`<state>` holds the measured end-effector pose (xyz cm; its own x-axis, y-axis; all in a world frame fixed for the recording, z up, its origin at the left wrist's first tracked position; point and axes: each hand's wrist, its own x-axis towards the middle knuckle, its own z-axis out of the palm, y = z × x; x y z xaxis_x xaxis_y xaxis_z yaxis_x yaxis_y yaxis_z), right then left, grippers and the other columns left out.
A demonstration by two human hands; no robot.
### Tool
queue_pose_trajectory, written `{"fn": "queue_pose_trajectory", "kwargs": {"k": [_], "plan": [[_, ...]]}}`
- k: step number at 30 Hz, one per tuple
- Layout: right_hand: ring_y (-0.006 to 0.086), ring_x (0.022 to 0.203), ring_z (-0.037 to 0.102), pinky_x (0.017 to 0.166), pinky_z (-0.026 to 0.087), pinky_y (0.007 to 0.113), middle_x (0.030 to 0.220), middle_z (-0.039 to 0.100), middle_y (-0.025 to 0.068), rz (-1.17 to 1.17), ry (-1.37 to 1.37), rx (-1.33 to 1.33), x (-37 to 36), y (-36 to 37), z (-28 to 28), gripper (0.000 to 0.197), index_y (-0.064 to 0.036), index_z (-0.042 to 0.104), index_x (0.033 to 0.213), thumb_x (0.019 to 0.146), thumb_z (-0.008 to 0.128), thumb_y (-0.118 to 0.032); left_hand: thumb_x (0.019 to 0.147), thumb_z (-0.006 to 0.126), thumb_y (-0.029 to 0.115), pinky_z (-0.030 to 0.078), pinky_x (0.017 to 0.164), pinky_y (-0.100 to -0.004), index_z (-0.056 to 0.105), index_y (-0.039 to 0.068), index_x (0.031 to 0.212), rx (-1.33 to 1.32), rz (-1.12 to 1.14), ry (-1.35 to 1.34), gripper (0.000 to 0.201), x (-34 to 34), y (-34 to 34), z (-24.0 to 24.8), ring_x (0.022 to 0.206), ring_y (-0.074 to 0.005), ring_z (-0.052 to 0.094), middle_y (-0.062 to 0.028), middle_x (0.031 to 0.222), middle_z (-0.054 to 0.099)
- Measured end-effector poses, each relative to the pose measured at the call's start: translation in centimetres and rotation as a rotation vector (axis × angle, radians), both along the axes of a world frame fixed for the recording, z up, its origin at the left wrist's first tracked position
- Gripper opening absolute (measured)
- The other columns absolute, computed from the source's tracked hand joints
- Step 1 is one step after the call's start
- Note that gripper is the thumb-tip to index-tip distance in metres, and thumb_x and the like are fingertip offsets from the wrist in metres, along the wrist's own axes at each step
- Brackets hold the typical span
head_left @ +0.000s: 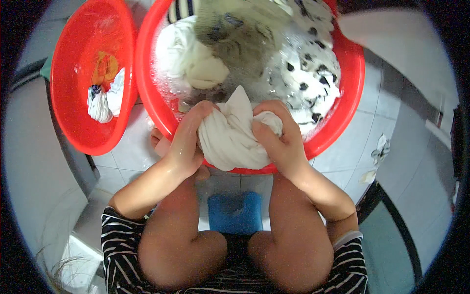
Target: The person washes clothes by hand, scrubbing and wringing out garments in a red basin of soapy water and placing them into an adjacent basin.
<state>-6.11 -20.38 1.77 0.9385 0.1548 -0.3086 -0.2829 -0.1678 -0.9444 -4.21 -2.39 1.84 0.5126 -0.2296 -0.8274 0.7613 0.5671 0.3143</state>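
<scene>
A bunched white cloth (227, 139), wet and twisted, is gripped between my two hands over the near rim of a large red basin (350, 98). My left hand (192, 128) closes round its left side. On the right side, my right hand (280, 130) presses its fingers into a fold. Whether the cloth is a garment I cannot tell. Soapy water in the basin holds white laundry (183, 49) at the left, an olive-brown cloth (240, 34) at the back, and a white cloth with black spots (311, 81) at the right.
A smaller red basin (68, 122) stands at the left with small white cloths (100, 108) inside. Between my knees is a blue stool or box (235, 211). Grey floor tiles (374, 93) surround the basins. A crumpled wrapper (381, 148) lies on the floor at right.
</scene>
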Motion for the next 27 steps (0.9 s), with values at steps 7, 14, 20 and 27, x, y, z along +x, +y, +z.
{"fn": "queue_pose_trajectory", "kwargs": {"k": [7,14,20,27], "plan": [[0.0199,0.105,0.045,0.094,0.032,0.028,0.108,0.046,0.0099,0.326,0.250,0.014,4.9,5.2,3.8,0.033,-0.0031,0.047,0.112,0.081,0.058,-0.001,0.091,0.045,0.024,0.043,0.076,-0.0274,0.051,0.007,0.095,-0.086,0.116,-0.274,0.019,-0.7,8.3,0.6,0.085,-0.0125,0.055,-0.0036,0.088,0.056],[0.0159,0.111,0.041,0.098,0.030,0.029,0.117,0.045,0.0069,0.610,0.362,0.055,10.7,16.8,5.4,0.039,-0.0048,0.044,0.119,0.082,0.055,-0.004,0.090,0.049,0.020,0.043,0.079,-0.0267,0.053,0.005,0.099,-0.036,0.427,-0.333,0.018,-0.8,18.5,2.2,0.088,-0.0129,0.055,-0.0044,0.093,0.056],[0.0148,0.118,0.041,0.101,0.029,0.029,0.126,0.047,0.0063,0.577,0.462,0.271,12.7,29.7,4.1,0.040,-0.0058,0.043,0.125,0.086,0.050,0.000,0.086,0.049,0.012,0.043,0.090,-0.0324,0.052,0.001,0.107,-0.031,0.864,-0.465,0.024,-0.6,27.8,2.6,0.099,-0.0192,0.056,-0.0106,0.104,0.057],[0.0227,0.131,0.030,0.109,0.020,0.034,0.139,0.036,0.0119,0.661,0.452,0.220,11.7,37.8,2.0,0.047,-0.0032,0.034,0.138,0.094,0.043,-0.019,0.083,0.050,0.011,0.022,0.106,-0.0336,0.045,0.004,0.129,0.521,1.108,-0.596,0.047,-2.3,33.2,-0.6,0.126,-0.0192,0.035,-0.0100,0.134,0.044]]}}
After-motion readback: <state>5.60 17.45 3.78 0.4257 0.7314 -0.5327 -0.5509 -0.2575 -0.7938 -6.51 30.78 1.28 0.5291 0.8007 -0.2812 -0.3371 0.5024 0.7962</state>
